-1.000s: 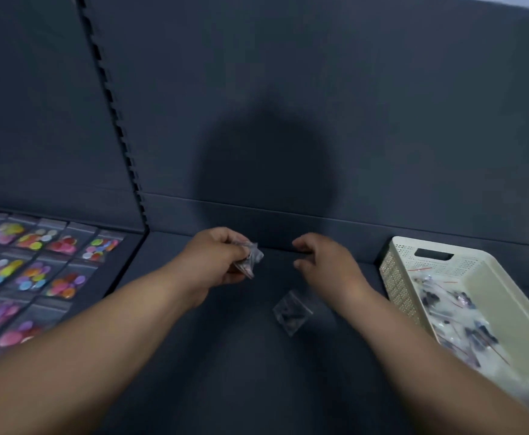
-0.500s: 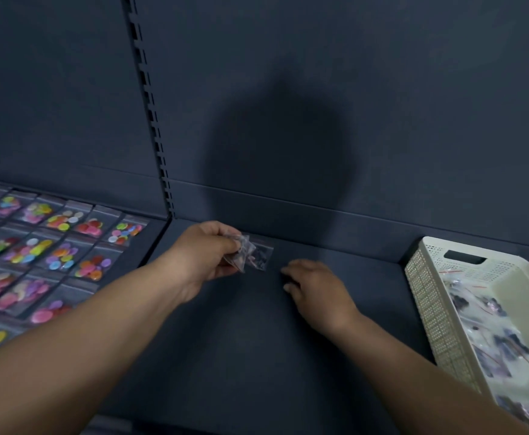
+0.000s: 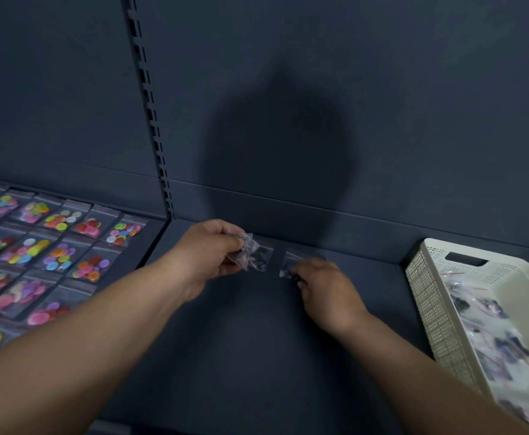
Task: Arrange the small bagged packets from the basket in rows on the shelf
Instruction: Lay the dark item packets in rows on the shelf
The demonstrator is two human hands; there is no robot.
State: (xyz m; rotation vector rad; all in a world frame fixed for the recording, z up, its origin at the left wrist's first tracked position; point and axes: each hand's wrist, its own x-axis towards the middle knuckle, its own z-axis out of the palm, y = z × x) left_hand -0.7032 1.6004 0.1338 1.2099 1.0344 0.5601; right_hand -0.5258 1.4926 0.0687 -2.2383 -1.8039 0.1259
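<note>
My left hand (image 3: 208, 254) grips a small bunch of clear bagged packets (image 3: 245, 248) near the back of the dark shelf (image 3: 257, 356). One packet (image 3: 264, 255) with dark contents lies flat on the shelf just right of that bunch. A second packet (image 3: 290, 262) lies to its right by the back wall, and my right hand (image 3: 324, 290) pinches its near edge with curled fingers. The cream perforated basket (image 3: 429, 296) stands at the right end of the shelf and holds several more packets (image 3: 489, 318).
The neighbouring shelf on the left carries rows of bagged colourful discs (image 3: 52, 246). A slotted upright post (image 3: 153, 127) divides the two bays. The dark back wall (image 3: 382, 120) rises right behind the packets.
My right hand picked a packet off the middle of the shelf and carried it to the back, beside the one lying there. My left hand kept its bunch. The view drifted left.
</note>
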